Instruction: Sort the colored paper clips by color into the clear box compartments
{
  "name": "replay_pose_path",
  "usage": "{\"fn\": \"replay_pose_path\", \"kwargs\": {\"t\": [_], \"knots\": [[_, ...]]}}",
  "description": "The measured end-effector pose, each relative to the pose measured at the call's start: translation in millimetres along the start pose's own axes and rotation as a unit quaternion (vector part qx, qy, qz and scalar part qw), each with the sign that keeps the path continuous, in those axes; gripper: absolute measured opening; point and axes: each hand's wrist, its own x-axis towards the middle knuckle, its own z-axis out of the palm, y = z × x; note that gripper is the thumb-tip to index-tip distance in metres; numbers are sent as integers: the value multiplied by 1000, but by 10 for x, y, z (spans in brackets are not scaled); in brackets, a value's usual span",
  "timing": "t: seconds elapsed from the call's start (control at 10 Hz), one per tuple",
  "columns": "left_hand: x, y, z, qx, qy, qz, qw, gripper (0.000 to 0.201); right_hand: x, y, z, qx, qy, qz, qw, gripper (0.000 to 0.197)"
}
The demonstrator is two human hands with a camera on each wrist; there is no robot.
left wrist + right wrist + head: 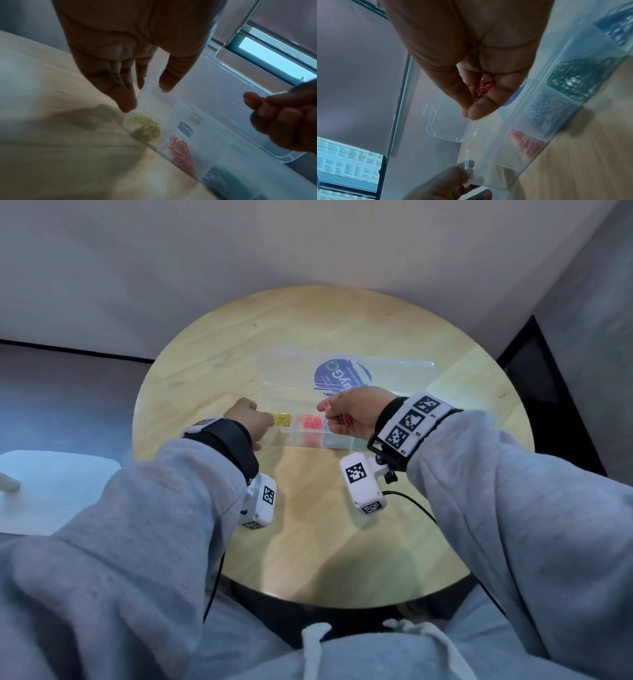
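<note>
A clear box (322, 442) lies on the round wooden table (342, 525), its lid (394, 371) open behind it. In its front row, yellow clips (281, 419) sit in the left compartment and red clips (311, 421) in the one beside it. My left hand (145, 93) pinches the box's left end wall, thumb inside and fingers (126, 104) outside. My right hand (329, 409) hovers over the box and pinches a bunch of red clips (482, 86). Pale blue clips (542, 112), dark green clips (573, 77) and blue clips (614, 27) fill compartments further right.
The lid carries a round blue sticker (342, 374). A white surface (51, 491) lies off the table to the left. A black cable (418, 505) trails from my right wrist across the table. Walls close in behind, and a window (274, 58) shows in the wrist views.
</note>
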Motion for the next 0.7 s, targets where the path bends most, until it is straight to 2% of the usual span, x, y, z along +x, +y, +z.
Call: {"fn": "replay_pose_path", "kwargs": {"t": [0.1, 0.2, 0.3, 0.4, 0.5, 0.6, 0.7], "knots": [[34, -30, 25, -19, -7, 1, 1000, 42, 57, -55, 60, 21, 24, 26, 999, 24], [89, -60, -5, -25, -6, -2, 1000, 43, 120, -110, 115, 76, 41, 30, 996, 13], [159, -89, -7, -21, -6, 18, 1000, 48, 186, -129, 185, 106, 48, 28, 993, 13], [166, -86, 0, -12, -3, 37, 999, 45, 200, -113, 239, 112, 44, 43, 992, 4], [141, -85, -13, -21, -10, 31, 999, 43, 143, -73, 228, 65, 43, 44, 996, 38], [138, -97, -8, -9, -19, 22, 1000, 42, 9, -110, 198, 18, 18, 18, 1000, 25], [95, -100, -77, 24, -3, 9, 1000, 41, -176, -204, 97, -59, 59, -71, 994, 26]]}}
